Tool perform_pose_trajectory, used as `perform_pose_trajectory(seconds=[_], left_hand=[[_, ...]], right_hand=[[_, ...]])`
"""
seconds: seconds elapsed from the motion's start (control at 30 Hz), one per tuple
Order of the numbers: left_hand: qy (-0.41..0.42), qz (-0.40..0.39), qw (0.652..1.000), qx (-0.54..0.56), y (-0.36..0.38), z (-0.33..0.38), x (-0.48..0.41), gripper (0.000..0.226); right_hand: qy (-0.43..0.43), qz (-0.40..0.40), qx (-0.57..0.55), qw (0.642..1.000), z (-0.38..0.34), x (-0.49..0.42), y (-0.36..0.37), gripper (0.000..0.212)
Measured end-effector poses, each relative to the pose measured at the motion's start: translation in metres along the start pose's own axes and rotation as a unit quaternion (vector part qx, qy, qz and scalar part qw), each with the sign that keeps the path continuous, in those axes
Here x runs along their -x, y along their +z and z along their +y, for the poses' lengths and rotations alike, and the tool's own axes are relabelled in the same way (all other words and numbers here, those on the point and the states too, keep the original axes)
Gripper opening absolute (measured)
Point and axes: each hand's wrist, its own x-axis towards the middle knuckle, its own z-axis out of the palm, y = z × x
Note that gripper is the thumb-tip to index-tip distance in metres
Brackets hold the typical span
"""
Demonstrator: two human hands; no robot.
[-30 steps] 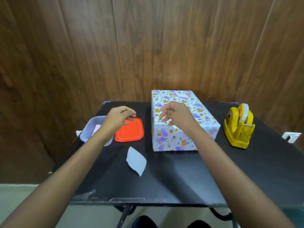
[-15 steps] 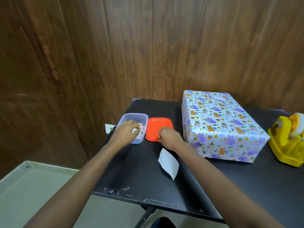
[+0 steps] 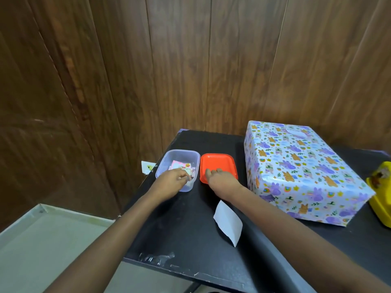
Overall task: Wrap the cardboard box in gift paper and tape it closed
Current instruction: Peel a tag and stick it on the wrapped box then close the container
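The box (image 3: 300, 166), covered in white gift paper with purple and orange animals, lies at the right on the black table (image 3: 190, 233). Neither hand touches it. My left hand (image 3: 171, 181) is closed on the near right corner of a clear plastic container (image 3: 179, 152) that holds small colourful stickers (image 3: 182, 166). Beside it, my right hand (image 3: 220, 179) lies on the near edge of a red lid (image 3: 218, 161), with its fingers curled over the lid. A yellow tape dispenser (image 3: 380, 187) is cut off by the right edge of the view.
A white paper slip (image 3: 228, 222) lies on the table under my right forearm. Bits of clear tape (image 3: 156, 258) stick to the table's front edge. Dark wood panelling closes the back and left; pale floor lies below the table's left edge.
My right hand left the wrapped box and came down on the red lid. My left hand moved onto the clear container. The view swung left, so box and dispenser sit further right.
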Motion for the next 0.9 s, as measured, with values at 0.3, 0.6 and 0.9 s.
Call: perform_pose_trajectory(seconds=[0.3,0.6,0.9], left_hand=[[-0.004,-0.002,1.000,0.011,0.000,0.003,-0.004,0.024],[-0.026,0.107,0.987,0.113,-0.006,0.019,-0.009,0.024],[-0.155,0.162,0.867,0.445,-0.029,0.037,-0.017,0.036]], right_hand=[[0.000,-0.068,-0.016,0.998,0.006,-0.013,-0.017,0.032],[0.213,0.217,-0.156,0.940,0.012,0.010,-0.051,0.064],[0.267,0.243,-0.802,0.475,-0.024,0.009,-0.068,0.020]])
